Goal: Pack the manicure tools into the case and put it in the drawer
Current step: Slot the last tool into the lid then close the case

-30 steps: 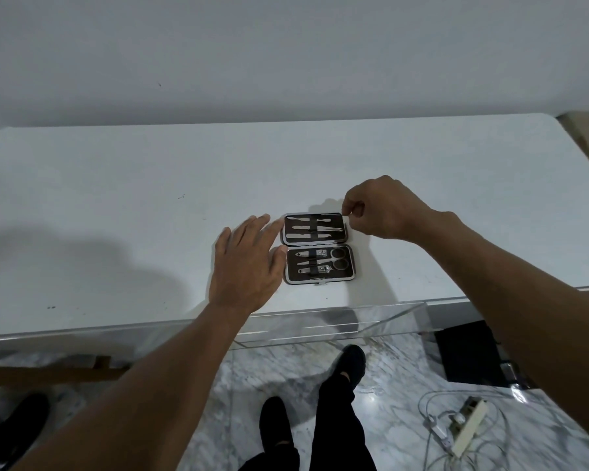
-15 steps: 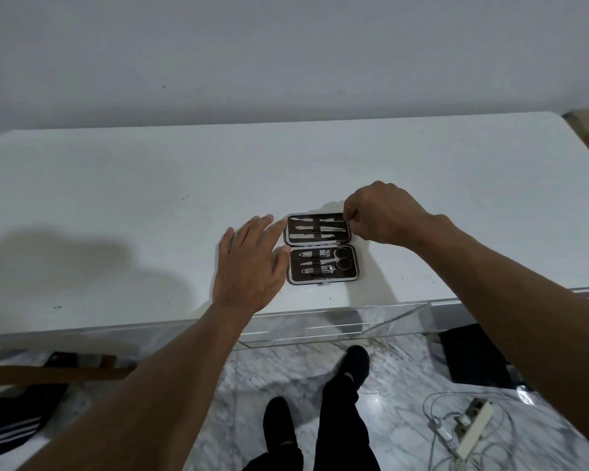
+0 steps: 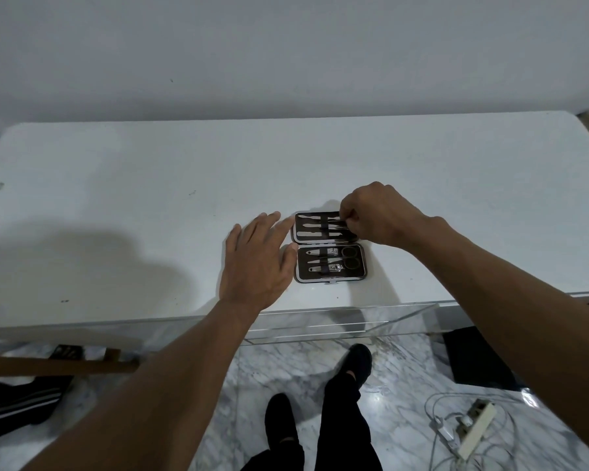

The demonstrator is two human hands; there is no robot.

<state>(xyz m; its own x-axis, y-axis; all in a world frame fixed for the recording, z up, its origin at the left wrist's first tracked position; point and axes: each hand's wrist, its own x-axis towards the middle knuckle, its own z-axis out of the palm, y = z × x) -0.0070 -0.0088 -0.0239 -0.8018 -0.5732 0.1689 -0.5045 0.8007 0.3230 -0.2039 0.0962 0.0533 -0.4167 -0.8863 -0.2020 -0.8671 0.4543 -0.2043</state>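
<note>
Case (image 3: 320, 279) lay open flat on the tabletop (image 3: 150, 198) near the front edge, both halves facing up. Near half held scissors (image 3: 351, 258), clippers (image 3: 334, 266) + a couple of small pieces under a strap. Far half held slim tools. Left hand (image 3: 255, 263) lay flat w/ fingers straight, tips touching the case's left edge, gripping nothing. Right hand (image 3: 378, 215) was curled, fingertips pinching the right end of a slim tool (image 3: 334, 227) in the far half.

Change vs. half a sec earlier: right hand had sat at the far half's right edge, just off the lining. Now it was over the lining w/ fingertips on the tool. Left hand + case hadn't shifted.

Prob. meaning: the last tool was being seated under its strap, so packing looked nearly done. Left to do: fold the case shut, then put it in what looked like a clear drawer (image 3: 354, 326), pulled out below the tabletop's front edge.
</note>
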